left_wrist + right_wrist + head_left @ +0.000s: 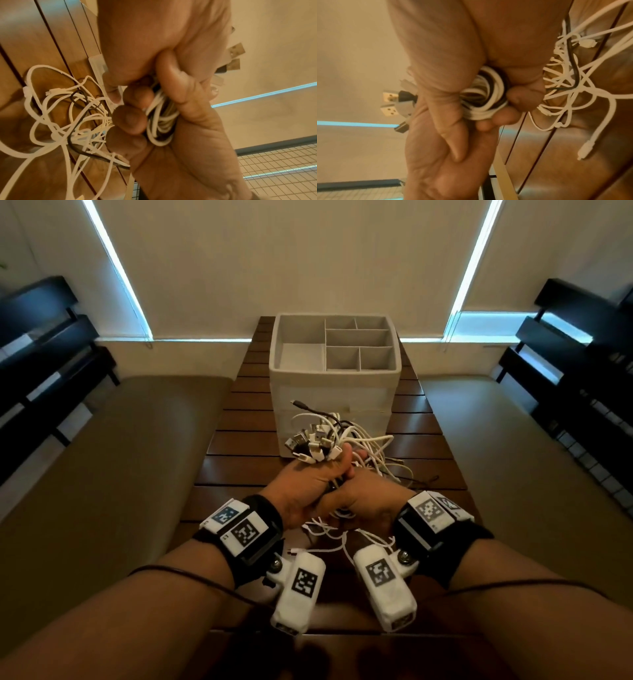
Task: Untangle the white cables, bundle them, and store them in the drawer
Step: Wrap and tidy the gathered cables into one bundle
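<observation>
Both hands meet over the wooden slatted table and grip one bunch of white cables, with a few black ones mixed in. My left hand holds the bunch just under a cluster of USB plugs that sticks up from its fist. My right hand grips the same bunch right beside it. In the wrist views the fingers curl round the gathered cable strands. Loose loops trail to the right and loose ends hang below the hands. The white drawer organizer stands just behind.
The organizer's top tray has several bare compartments, and its drawer fronts look flush. Tan cushioned benches flank the narrow table on both sides. Dark shelving stands at the far right and far left. Tangled cable ends lie on the wood.
</observation>
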A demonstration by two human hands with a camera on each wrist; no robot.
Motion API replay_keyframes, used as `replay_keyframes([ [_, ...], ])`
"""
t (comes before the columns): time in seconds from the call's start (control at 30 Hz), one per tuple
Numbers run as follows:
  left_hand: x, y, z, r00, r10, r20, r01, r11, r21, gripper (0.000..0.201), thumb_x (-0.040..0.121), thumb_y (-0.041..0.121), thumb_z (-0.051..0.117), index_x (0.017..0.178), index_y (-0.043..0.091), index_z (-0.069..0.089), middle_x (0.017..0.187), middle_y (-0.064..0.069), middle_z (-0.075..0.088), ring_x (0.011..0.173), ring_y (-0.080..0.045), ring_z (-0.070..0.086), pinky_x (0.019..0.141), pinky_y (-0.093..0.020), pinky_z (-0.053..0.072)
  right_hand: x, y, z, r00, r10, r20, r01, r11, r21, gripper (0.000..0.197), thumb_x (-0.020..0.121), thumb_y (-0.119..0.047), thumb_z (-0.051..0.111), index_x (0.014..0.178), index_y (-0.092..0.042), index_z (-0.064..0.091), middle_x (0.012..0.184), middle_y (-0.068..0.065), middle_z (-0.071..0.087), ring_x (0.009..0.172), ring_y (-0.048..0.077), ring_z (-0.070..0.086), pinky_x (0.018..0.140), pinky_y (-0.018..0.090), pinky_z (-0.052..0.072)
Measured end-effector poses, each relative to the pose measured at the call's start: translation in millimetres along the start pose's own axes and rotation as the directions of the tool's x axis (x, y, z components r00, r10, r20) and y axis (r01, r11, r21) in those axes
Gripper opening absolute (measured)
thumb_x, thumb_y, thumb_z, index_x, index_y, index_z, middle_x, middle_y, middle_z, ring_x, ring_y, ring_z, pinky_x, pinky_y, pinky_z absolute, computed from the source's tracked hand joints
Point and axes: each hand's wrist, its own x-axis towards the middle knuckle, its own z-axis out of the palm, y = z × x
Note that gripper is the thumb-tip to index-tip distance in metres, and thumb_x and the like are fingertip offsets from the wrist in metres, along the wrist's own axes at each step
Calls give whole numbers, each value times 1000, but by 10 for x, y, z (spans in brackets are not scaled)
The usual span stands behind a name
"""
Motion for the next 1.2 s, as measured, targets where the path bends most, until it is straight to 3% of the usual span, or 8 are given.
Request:
replay_keyframes([
  [0.27, 15, 178, -96, 995, -52, 85, 50, 999, 20, 42, 71, 31, 76, 104, 4, 71, 103, -17, 70, 97, -29, 67, 89, -45, 53, 63, 29, 137, 980, -106, -168, 88, 990, -113, 9, 72, 0, 62, 72, 8, 59, 46, 3, 45, 41, 19, 38, 44, 27, 32],
  [0.37, 37, 194, -85, 995, -47, 90, 46, 999, 5, 42, 66, 32, 78, 98, 5, 71, 96, -13, 71, 88, -22, 69, 75, -36, 57, 84, -2, 173, 948, -204, -245, 161, 970, -185, 26, 61, -10, 62, 84, 2, 66, 75, 18, 66, 65, 35, 59, 56, 40, 50],
  [0.5, 64, 132, -36, 999, -53, 9, 53, 998, -33, 24, 69, 32, 75, 81, 12, 72, 80, -5, 71, 75, -18, 67, 65, -30, 54, 118, 53, 171, 952, -53, -303, 49, 999, -20, 34, 89, -5, 54, 122, 1, 59, 122, 23, 60, 108, 33, 58, 77, 30, 47],
  [0.67, 52, 129, -19, 993, -117, -25, 117, 993, -11, 13, 71, 17, 77, 83, 13, 75, 84, -10, 72, 77, -24, 69, 72, -37, 56, 51, 60, 187, 970, -3, -244, -51, 976, -214, 24, 85, -3, 56, 106, 8, 64, 72, 11, 64, 58, 17, 54, 57, 29, 45],
  [0.83, 64, 100, -108, 987, -128, -96, 123, 991, -52, 31, 81, 3, 71, 110, -7, 67, 110, -25, 67, 99, -36, 66, 97, -51, 51, 9, -11, 188, 998, -39, -59, 23, 965, -262, 26, 71, -6, 77, 93, -4, 64, 83, 19, 70, 62, 23, 65, 57, 30, 55],
  [0.93, 83, 136, -207, 985, -114, -132, 111, 993, -33, 25, 82, 2, 68, 105, -7, 68, 100, -22, 70, 92, -33, 67, 85, -44, 57, -12, -61, 105, 1000, -16, -17, 6, 869, -494, 34, 74, -18, 78, 102, -9, 61, 87, 11, 73, 69, 24, 72, 65, 37, 61],
  [1.1, 45, 240, -361, 992, -110, -53, 109, 994, -22, 16, 79, 3, 65, 94, 0, 69, 89, -15, 71, 77, -24, 70, 69, -36, 59, -268, -354, -191, 955, -279, -98, 199, 850, -487, 24, 73, -18, 81, 87, -19, 62, 77, -2, 67, 63, 9, 64, 55, 23, 53],
  [1.2, 45, 260, -346, 993, -118, 7, 118, 993, 28, 23, 73, 4, 69, 95, -1, 68, 88, -16, 70, 77, -26, 69, 79, -41, 56, -227, -453, -323, 787, -608, -107, 344, 576, -741, 80, 59, -29, 87, 126, -30, 44, 126, -5, 51, 115, 9, 49, 97, 31, 47],
])
